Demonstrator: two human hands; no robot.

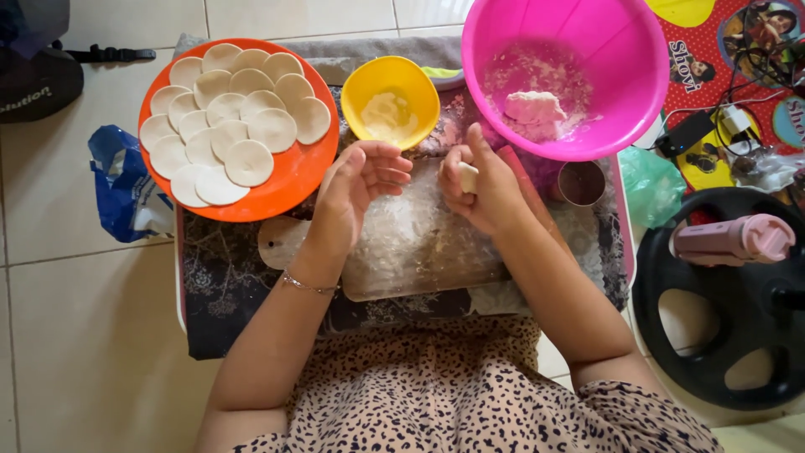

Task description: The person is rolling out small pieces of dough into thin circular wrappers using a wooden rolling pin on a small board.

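On the floor at far left lies a blue bag (pixel 117 180), beside a low table (pixel 201 285) covered with a dark patterned cloth. Orange plate (pixel 306 180), at the table's left end: overlapping round white dough discs (pixel 226 113) cover most of it. Yellow bowl (pixel 391 99), just right of the plate: holds pale flour. Wooden board (pixel 419 252), floured, lies at the centre under both hands. Left hand (pixel 356 189): raised over the board, palm turned toward the other hand, fingers curled loosely and empty, touching no dough. Right hand (pixel 482 189): fingers pressed together and closed around a small dough piece (pixel 468 176), whose pale end shows between thumb and forefinger; the piece is held above the board, just below the yellow bowl. Pink bowl (pixel 579 67), upper right: contains a dough lump (pixel 534 107) and loose flour. Metal cup (pixel 581 182) stands just below it. Pink bottle (pixel 734 239) rests on a black wheel-shaped object (pixel 729 352) at far right.
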